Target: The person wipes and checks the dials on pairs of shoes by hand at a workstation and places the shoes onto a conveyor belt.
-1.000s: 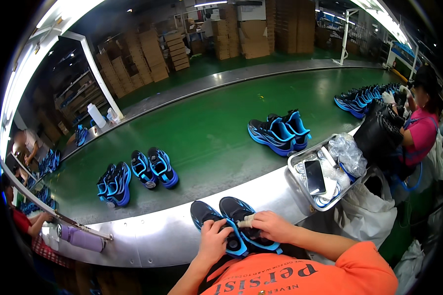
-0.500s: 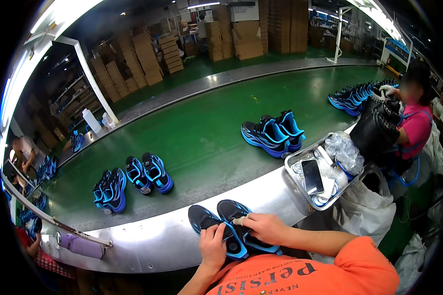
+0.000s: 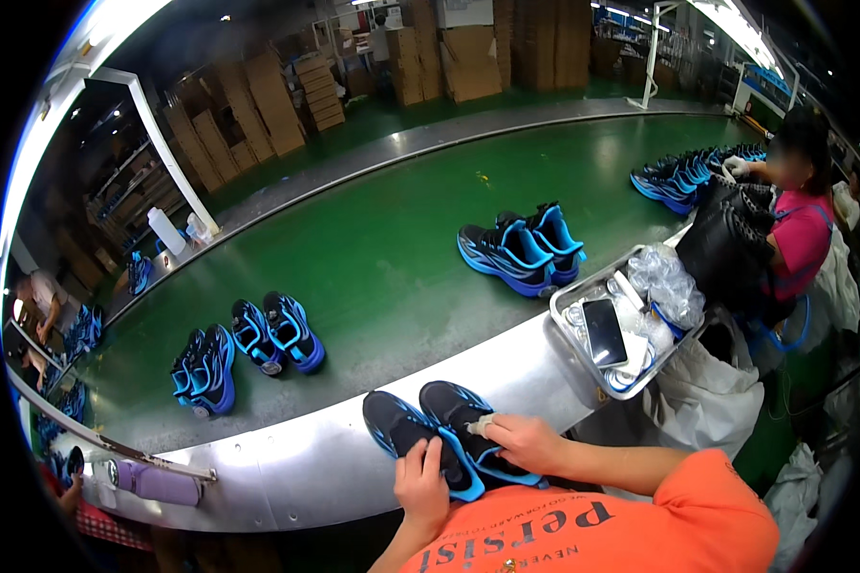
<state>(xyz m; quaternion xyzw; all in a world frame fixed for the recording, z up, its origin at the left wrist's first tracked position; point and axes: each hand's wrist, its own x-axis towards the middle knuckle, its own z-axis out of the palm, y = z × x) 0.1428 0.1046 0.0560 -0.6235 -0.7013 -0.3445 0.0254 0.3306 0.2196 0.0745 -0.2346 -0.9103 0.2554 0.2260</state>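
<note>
Both hands' fingers (image 3: 428, 458) seemingly curl closed on black-and-blue shoes (image 3: 420, 430).

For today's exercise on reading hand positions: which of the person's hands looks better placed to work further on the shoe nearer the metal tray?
Probably the right hand. It already rests on the right-side shoe, the one nearer the metal tray, with something small and pale at its fingertips. The left hand lies on the other shoe.
</note>
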